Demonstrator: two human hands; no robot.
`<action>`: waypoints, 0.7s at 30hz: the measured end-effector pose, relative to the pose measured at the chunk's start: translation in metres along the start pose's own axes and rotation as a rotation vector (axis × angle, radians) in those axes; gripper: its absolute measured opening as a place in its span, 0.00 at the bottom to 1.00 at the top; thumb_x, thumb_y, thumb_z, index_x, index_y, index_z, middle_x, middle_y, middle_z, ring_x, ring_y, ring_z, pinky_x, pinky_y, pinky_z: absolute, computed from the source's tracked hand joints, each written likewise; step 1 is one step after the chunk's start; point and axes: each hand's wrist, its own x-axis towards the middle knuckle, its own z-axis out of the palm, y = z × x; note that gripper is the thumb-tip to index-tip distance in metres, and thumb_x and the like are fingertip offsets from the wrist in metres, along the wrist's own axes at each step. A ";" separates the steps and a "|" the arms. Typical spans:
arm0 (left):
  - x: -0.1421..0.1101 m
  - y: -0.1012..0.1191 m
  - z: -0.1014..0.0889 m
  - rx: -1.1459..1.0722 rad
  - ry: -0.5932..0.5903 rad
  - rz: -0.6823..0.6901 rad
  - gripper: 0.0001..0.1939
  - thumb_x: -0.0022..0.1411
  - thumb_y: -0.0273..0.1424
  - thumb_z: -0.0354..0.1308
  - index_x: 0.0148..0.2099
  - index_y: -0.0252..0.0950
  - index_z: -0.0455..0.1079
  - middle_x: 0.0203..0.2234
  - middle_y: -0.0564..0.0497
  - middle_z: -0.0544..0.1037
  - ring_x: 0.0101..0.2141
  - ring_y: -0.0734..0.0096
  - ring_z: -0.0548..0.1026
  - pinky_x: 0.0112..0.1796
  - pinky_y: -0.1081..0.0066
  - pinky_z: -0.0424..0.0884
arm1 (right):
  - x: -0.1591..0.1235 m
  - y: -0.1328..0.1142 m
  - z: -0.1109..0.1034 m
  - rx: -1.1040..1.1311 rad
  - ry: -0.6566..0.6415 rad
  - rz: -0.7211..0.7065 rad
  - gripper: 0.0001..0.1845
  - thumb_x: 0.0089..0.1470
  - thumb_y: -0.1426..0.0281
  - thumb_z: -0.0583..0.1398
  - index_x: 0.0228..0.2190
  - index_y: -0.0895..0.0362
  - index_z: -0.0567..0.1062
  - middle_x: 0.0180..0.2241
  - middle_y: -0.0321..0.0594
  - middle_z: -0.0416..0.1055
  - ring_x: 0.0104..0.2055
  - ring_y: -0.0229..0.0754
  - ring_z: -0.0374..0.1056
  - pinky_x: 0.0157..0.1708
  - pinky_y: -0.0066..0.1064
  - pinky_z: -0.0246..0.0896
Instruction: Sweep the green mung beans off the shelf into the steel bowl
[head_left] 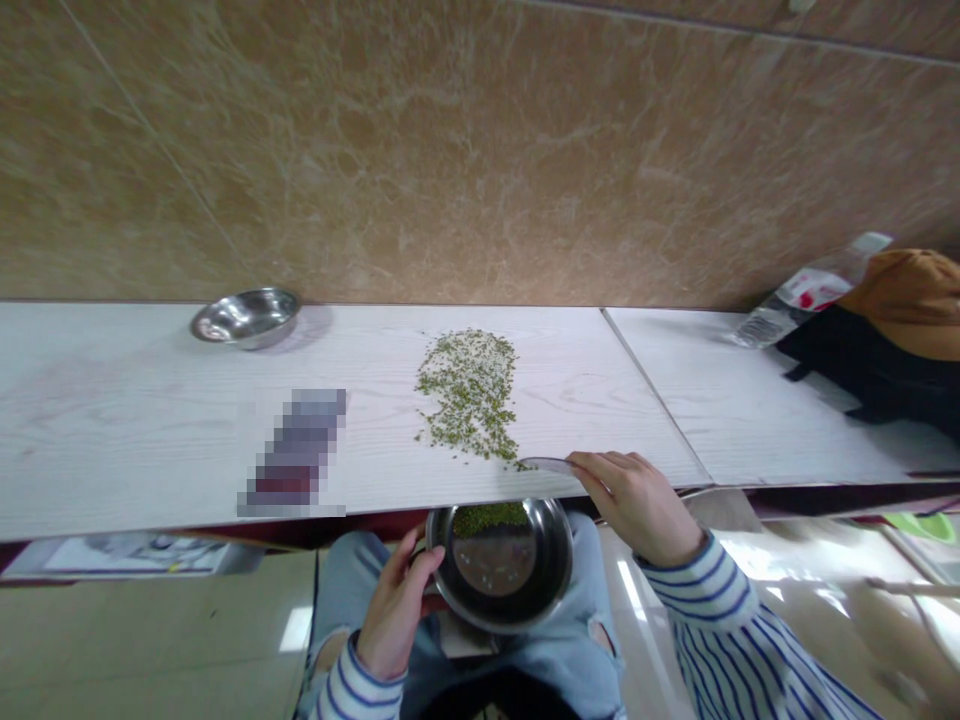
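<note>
A pile of small green beans lies scattered on the white table. My left hand grips the rim of a steel bowl held below the table's front edge over my lap; some green beans sit in it. My right hand holds a small metal spoon flat on the table at the near edge of the pile, just above the bowl. Both sleeves are striped blue and white.
A second steel bowl stands at the back left near the brown tiled wall. A blurred dark object lies left of the beans. A plastic bottle and dark and orange cloth lie at the right.
</note>
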 end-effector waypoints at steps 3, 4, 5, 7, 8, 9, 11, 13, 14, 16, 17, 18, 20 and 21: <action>0.001 -0.001 -0.002 0.009 0.004 0.007 0.32 0.47 0.39 0.68 0.54 0.35 0.70 0.39 0.44 0.83 0.33 0.59 0.79 0.25 0.69 0.70 | 0.001 0.000 0.001 0.002 -0.006 0.006 0.14 0.67 0.68 0.51 0.43 0.55 0.77 0.38 0.43 0.80 0.37 0.42 0.75 0.37 0.34 0.65; 0.001 -0.001 -0.002 0.014 0.003 0.006 0.33 0.46 0.39 0.68 0.55 0.35 0.70 0.39 0.44 0.83 0.33 0.59 0.79 0.25 0.69 0.70 | 0.001 0.000 0.002 0.003 -0.010 0.010 0.15 0.67 0.68 0.51 0.43 0.55 0.77 0.38 0.44 0.80 0.37 0.42 0.75 0.37 0.34 0.65; 0.001 -0.001 -0.002 0.018 0.002 0.006 0.33 0.46 0.39 0.68 0.55 0.34 0.70 0.39 0.44 0.83 0.33 0.59 0.79 0.25 0.69 0.70 | 0.001 0.000 0.002 0.004 -0.013 0.014 0.15 0.67 0.68 0.51 0.43 0.55 0.77 0.38 0.44 0.80 0.38 0.42 0.76 0.37 0.34 0.65; 0.001 -0.002 -0.002 0.020 0.008 0.011 0.34 0.46 0.39 0.68 0.56 0.34 0.70 0.38 0.44 0.83 0.33 0.59 0.79 0.25 0.69 0.70 | 0.001 -0.001 0.002 0.010 -0.015 0.017 0.15 0.67 0.68 0.51 0.44 0.55 0.76 0.38 0.44 0.80 0.38 0.43 0.76 0.38 0.34 0.65; 0.001 -0.003 -0.002 0.019 0.013 0.017 0.34 0.46 0.40 0.68 0.56 0.34 0.70 0.38 0.44 0.83 0.33 0.59 0.79 0.25 0.69 0.70 | 0.001 -0.002 0.002 0.014 -0.018 0.015 0.14 0.67 0.68 0.51 0.44 0.55 0.76 0.38 0.43 0.80 0.38 0.43 0.76 0.38 0.34 0.65; 0.002 -0.003 -0.002 0.015 0.019 0.024 0.34 0.46 0.40 0.68 0.56 0.34 0.70 0.37 0.45 0.83 0.32 0.59 0.79 0.25 0.69 0.70 | 0.000 -0.002 0.002 0.018 -0.021 0.011 0.14 0.67 0.68 0.51 0.44 0.55 0.76 0.38 0.43 0.80 0.38 0.43 0.75 0.38 0.34 0.65; 0.003 -0.004 -0.002 0.009 0.030 0.033 0.34 0.46 0.41 0.67 0.55 0.34 0.71 0.36 0.45 0.83 0.32 0.60 0.78 0.25 0.69 0.70 | -0.001 -0.003 0.002 0.022 -0.020 0.000 0.14 0.67 0.68 0.51 0.44 0.55 0.76 0.38 0.43 0.80 0.38 0.43 0.75 0.38 0.34 0.64; 0.004 -0.005 -0.002 0.012 0.023 0.018 0.34 0.46 0.40 0.68 0.56 0.34 0.70 0.37 0.45 0.83 0.31 0.60 0.78 0.24 0.69 0.70 | -0.001 -0.003 0.001 0.024 -0.017 -0.006 0.13 0.67 0.69 0.51 0.44 0.55 0.76 0.38 0.43 0.80 0.38 0.42 0.75 0.38 0.34 0.64; 0.004 -0.005 -0.002 0.015 0.016 0.009 0.34 0.46 0.39 0.68 0.56 0.34 0.70 0.37 0.45 0.83 0.31 0.61 0.78 0.24 0.70 0.69 | -0.002 -0.003 0.001 0.026 -0.015 -0.007 0.13 0.67 0.69 0.51 0.44 0.55 0.76 0.38 0.43 0.80 0.38 0.42 0.75 0.38 0.34 0.64; 0.003 -0.004 -0.001 0.016 0.011 0.008 0.33 0.47 0.39 0.67 0.56 0.34 0.70 0.38 0.44 0.83 0.31 0.62 0.78 0.24 0.70 0.69 | -0.002 -0.004 0.000 0.030 -0.016 -0.007 0.13 0.67 0.69 0.52 0.44 0.56 0.76 0.38 0.42 0.80 0.37 0.42 0.75 0.38 0.34 0.64; 0.002 -0.004 -0.001 0.013 0.016 0.016 0.33 0.48 0.39 0.67 0.56 0.34 0.70 0.38 0.44 0.83 0.30 0.62 0.78 0.24 0.70 0.69 | -0.001 -0.005 0.000 0.031 -0.020 -0.007 0.13 0.67 0.69 0.52 0.44 0.56 0.76 0.38 0.42 0.80 0.37 0.42 0.75 0.38 0.35 0.64; 0.002 -0.003 0.000 0.013 0.017 0.020 0.32 0.48 0.39 0.67 0.55 0.34 0.70 0.38 0.43 0.83 0.30 0.62 0.78 0.24 0.70 0.69 | -0.001 -0.006 0.000 0.033 -0.024 -0.006 0.13 0.67 0.69 0.52 0.44 0.56 0.76 0.38 0.42 0.80 0.37 0.42 0.75 0.38 0.35 0.64; 0.000 -0.001 0.001 0.014 0.015 0.024 0.32 0.47 0.39 0.67 0.55 0.33 0.70 0.39 0.43 0.83 0.31 0.61 0.78 0.24 0.70 0.69 | -0.001 -0.008 0.000 0.038 -0.030 -0.002 0.12 0.67 0.69 0.52 0.44 0.56 0.76 0.37 0.42 0.80 0.37 0.42 0.75 0.38 0.34 0.64; 0.000 -0.001 0.001 0.015 0.012 0.025 0.32 0.47 0.39 0.67 0.55 0.33 0.70 0.38 0.43 0.83 0.31 0.61 0.78 0.24 0.69 0.70 | 0.000 -0.009 0.001 0.039 -0.031 0.001 0.12 0.67 0.69 0.53 0.44 0.55 0.76 0.37 0.41 0.80 0.37 0.42 0.75 0.38 0.34 0.64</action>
